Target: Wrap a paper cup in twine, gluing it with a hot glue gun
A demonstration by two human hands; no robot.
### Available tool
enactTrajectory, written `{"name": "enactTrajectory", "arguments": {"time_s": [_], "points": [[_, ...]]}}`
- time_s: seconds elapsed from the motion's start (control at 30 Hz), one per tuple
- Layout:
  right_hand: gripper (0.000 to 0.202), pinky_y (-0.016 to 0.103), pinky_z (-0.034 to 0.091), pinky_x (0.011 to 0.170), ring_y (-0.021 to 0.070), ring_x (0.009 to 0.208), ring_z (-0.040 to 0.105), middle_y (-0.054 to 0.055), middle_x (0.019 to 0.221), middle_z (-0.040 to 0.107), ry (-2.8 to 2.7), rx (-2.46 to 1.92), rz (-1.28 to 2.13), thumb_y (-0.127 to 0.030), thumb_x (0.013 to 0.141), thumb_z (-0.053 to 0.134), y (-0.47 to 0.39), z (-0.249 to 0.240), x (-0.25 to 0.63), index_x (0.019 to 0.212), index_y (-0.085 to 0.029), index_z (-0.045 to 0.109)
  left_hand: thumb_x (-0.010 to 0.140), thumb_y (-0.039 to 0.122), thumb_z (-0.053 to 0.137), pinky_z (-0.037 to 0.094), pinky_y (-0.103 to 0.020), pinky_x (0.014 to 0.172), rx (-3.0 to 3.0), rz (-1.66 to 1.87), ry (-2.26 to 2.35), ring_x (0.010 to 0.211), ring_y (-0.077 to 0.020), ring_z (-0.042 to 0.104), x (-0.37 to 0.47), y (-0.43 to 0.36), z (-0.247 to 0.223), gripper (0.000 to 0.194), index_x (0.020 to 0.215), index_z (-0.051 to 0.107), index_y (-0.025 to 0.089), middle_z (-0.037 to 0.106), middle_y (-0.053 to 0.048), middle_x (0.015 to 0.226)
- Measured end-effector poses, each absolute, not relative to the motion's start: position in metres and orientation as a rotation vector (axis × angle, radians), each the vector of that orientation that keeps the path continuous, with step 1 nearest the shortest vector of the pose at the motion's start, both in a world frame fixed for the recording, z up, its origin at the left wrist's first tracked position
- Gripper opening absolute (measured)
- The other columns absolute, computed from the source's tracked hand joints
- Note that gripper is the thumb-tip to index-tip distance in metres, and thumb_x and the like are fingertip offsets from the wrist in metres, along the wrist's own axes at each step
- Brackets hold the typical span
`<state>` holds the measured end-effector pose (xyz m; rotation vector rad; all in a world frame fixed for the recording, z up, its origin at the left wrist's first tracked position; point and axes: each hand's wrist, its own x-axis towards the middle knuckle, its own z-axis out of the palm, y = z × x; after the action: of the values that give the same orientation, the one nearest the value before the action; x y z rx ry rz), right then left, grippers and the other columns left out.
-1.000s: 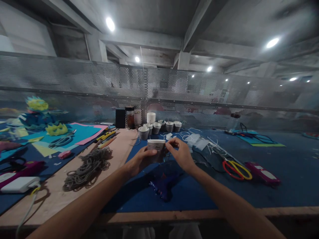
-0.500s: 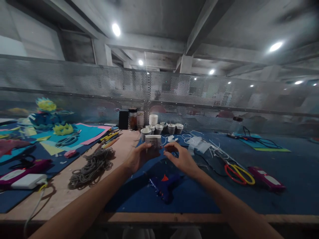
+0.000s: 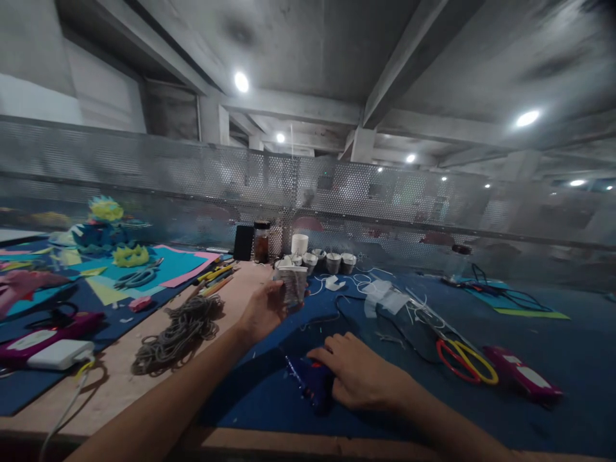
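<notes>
The cup point(image 3: 292, 285) is grey with a white rim; the glue gun point(image 3: 308, 380) is dark blue with a red patch. The scissors point(image 3: 466, 360) have 1 red handle and 1 yellow. The rope point(image 3: 179, 333) is plain grey, the mat point(image 3: 255, 404) blue.

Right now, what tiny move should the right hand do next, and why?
I'd probably close the right hand gently around the blue tool, because that hand is right at it, while the left hand holds the cup up, leaving the right one free for the tool.
</notes>
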<state>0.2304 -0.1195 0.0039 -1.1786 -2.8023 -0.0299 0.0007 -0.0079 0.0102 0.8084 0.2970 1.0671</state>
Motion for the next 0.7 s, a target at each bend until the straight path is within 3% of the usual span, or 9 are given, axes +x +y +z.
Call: {"name": "enactTrajectory", "arguments": {"time_s": [0.17,0.3,0.5,0.7], "points": [[0.037,0.030,0.042,0.080,0.0208,0.093,0.057,0.007,0.104,0.061,-2.692,-1.077,0.153,-0.017,0.078,0.058,-0.118,0.002,0.230,0.115,-0.022,0.060,0.086,0.024,0.055,0.054,-0.038,0.083,0.823,1.069,0.292,0.103,-0.0278,0.068,0.001,-0.008,0.009,0.033,0.116,0.067,0.014,0.073,-0.014,0.109],[0.015,0.027,0.045,0.071,0.0160,0.080,0.059,0.003,0.093,0.064,-2.397,-0.857,0.497,-0.029,0.088,0.059,-0.120,0.012,0.235,0.102,-0.022,0.062,0.086,0.026,0.056,0.053,-0.036,0.084,0.855,1.035,0.292,0.105,-0.0273,0.067,0.002,-0.010,0.009,0.032,0.114,0.067,0.013,0.073,-0.014,0.110],[0.029,0.025,0.042,0.047,0.0118,0.051,0.051,0.002,0.073,0.063,-1.652,-0.927,0.796,-0.047,0.088,0.063,-0.099,0.013,0.236,0.098,-0.021,0.065,0.086,0.029,0.055,0.051,-0.036,0.084,0.919,1.033,0.297,0.108,-0.0281,0.066,0.003,-0.019,0.012,0.034,0.114,0.067,0.016,0.073,-0.011,0.111],[0.024,0.026,0.042,0.052,0.0131,0.058,0.052,0.003,0.079,0.064,-1.708,-0.885,0.631,-0.043,0.088,0.066,-0.093,0.007,0.241,0.098,-0.021,0.068,0.089,0.031,0.051,0.046,-0.037,0.090,1.024,0.930,0.240,0.112,-0.0272,0.062,0.006,-0.024,0.008,0.034,0.116,0.068,0.018,0.071,-0.010,0.116]]}}
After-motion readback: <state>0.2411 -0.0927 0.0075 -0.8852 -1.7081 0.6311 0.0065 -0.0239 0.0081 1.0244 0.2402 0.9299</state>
